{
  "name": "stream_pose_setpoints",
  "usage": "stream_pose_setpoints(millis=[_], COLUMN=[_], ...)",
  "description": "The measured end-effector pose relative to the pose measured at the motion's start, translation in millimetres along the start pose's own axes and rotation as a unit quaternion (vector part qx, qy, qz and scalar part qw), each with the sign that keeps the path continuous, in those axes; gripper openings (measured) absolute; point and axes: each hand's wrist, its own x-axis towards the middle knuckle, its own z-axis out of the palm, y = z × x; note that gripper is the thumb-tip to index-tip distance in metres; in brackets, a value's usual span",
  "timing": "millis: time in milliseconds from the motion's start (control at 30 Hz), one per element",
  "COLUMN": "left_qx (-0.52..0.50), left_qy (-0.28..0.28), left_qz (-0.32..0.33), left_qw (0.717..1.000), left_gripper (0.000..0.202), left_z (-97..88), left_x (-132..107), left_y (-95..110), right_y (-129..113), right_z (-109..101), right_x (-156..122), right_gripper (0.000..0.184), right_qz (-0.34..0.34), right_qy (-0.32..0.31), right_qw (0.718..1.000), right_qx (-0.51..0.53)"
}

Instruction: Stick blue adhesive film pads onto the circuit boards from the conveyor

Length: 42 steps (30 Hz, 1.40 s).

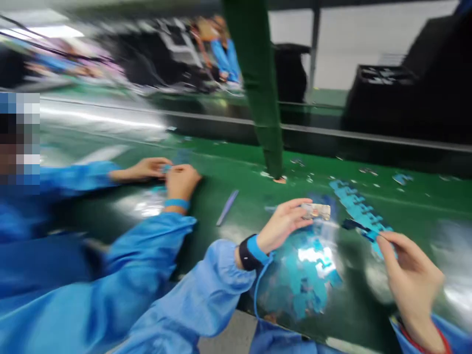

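My left hand (282, 225) pinches a small flat pale part (316, 211) above the green work surface (236, 206). My right hand (409, 275) grips one end of a blue film strip (359, 209) with a dark tab (352, 224) near its fingertips. Both of my arms wear blue sleeves; a black and blue wrist strap (250, 251) sits on the left wrist. Below my hands lies a shiny bag with blue film scraps (304, 280). The picture is smeared by motion.
A co-worker in a blue coat at the left has both hands (167, 174) closed on something small. A thin bluish strip (227, 207) lies between us. A green post (258, 88) rises from the surface. Black trays (405, 98) stand at the back right. Scraps dot the far surface.
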Motion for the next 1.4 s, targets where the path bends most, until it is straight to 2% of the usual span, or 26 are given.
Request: stream_pose_setpoints(millis=[133,267,400,533,633,867,1100,1233,1400], left_qx=[0.007,0.042,-0.001,-0.014,-0.009,-0.017,0.041,0.068,0.119], left_qy=[-0.026,-0.052,-0.082,-0.074,-0.059,-0.068,-0.064,-0.046,0.001], left_qz=[-0.035,-0.022,-0.049,-0.068,-0.081,-0.097,-0.042,-0.020,-0.030], left_qw=[0.999,0.998,0.995,0.995,0.995,0.993,0.996,0.996,0.992], left_gripper=[0.031,0.028,0.024,0.023,0.025,0.034,0.037,0.037,0.037], left_z=[-8.5,-13.9,-14.3,-14.3,-11.9,-6.1,-6.0,-3.8,0.0], left_x=[5,-9,-18,-20,-21,-24,-30,-33,-37], left_y=[-19,-28,-30,-30,-30,-27,-30,-29,-27], right_y=[-9,-13,-19,-24,-26,-27,-30,-34,-37], right_z=[20,22,25,33,37,37,38,39,39], right_x=[9,3,-2,0,2,2,2,3,2], right_gripper=[0.005,0.002,0.005,0.005,0.006,0.006,0.012,0.015,0.013], right_qz=[0.076,0.151,0.222,0.305,0.335,0.330,0.284,0.255,0.227], right_qy=[-0.066,-0.094,-0.147,-0.183,-0.188,-0.201,-0.208,-0.200,-0.194], right_qw=[0.993,0.983,0.961,0.927,0.911,0.912,0.928,0.942,0.954], right_qx=[0.054,0.043,0.071,0.123,0.149,0.141,0.124,0.086,0.037])
